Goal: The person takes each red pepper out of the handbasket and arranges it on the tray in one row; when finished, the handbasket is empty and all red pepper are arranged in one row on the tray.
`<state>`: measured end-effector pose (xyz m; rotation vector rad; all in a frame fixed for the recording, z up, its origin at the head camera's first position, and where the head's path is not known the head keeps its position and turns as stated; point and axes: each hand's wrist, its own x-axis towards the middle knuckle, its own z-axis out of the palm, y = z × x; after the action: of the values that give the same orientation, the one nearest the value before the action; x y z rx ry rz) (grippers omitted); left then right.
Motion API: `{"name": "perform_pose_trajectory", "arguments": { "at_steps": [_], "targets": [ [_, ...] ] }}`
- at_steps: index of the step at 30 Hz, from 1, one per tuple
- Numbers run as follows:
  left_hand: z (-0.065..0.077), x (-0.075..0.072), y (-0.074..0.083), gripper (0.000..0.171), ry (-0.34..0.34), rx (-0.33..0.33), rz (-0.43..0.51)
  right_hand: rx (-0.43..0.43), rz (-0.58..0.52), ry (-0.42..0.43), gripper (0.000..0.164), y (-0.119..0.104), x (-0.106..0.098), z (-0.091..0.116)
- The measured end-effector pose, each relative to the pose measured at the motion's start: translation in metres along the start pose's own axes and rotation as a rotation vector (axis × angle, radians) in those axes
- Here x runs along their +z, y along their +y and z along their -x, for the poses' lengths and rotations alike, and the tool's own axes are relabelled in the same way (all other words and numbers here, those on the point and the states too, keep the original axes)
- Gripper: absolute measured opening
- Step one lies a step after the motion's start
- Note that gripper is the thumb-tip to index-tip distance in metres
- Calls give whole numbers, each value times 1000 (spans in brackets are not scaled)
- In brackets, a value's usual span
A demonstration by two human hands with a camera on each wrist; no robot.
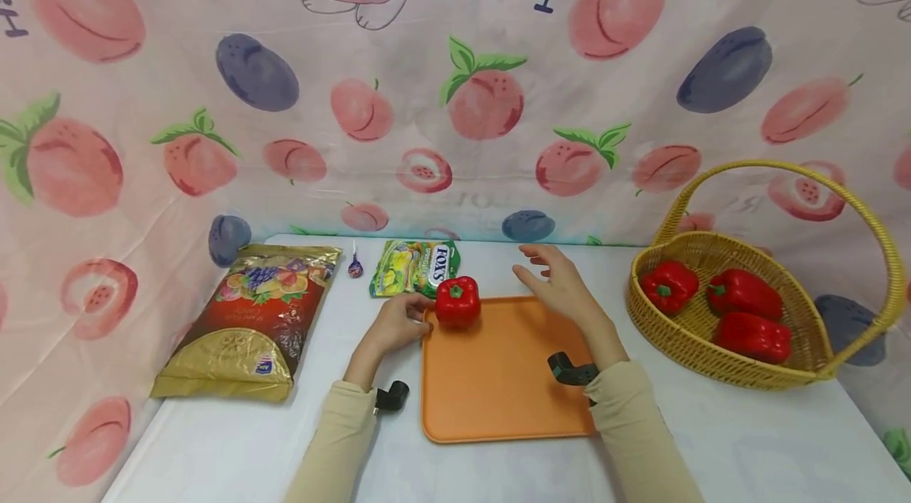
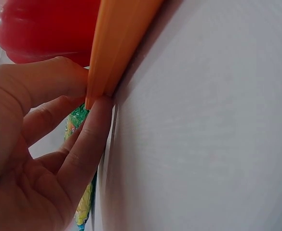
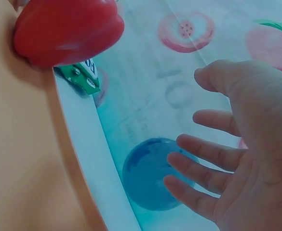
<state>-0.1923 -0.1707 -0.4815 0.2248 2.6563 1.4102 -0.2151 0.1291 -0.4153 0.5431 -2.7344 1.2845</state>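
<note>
An orange tray [image 1: 508,384] lies on the white table, and a red bell pepper [image 1: 459,305] sits at its far left corner. At that corner my left hand [image 1: 395,321] pinches the tray's edge. The left wrist view shows the thumb [image 2: 59,79] and a finger [image 2: 90,134] against the rim, close to the pepper. My right hand [image 1: 558,281] is raised over the tray's far right part, holding nothing. Its fingers [image 3: 208,149] are spread and fairly straight in the right wrist view, apart from the pepper [image 3: 68,31].
On the right stands a yellow wicker basket [image 1: 662,337] with a tall handle and several red bell peppers [image 1: 750,337]. A green FOX'S candy bag [image 1: 402,270] lies behind the tray, beside a lollipop [image 1: 355,267]. Farther left is a large candy bag [image 1: 259,313]. Fruit-print cloth [image 1: 427,76] hangs behind.
</note>
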Motion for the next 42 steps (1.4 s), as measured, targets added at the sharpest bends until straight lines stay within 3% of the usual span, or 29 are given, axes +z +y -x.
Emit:
{"name": "perform_pose_trajectory", "arguments": {
  "at_steps": [18,26,35,42],
  "targets": [
    [2,-1,2,30,4,33,-4,9,12,29,49,19,-22,6],
    [1,-1,2,30,6,13,-3,29,32,21,50,27,-39,9],
    [2,0,2,31,-9,26,-3,53,71,45,48,41,-75,22],
    [2,0,0,32,-4,12,-1,62,136,106,49,51,-111,44]
  ]
}}
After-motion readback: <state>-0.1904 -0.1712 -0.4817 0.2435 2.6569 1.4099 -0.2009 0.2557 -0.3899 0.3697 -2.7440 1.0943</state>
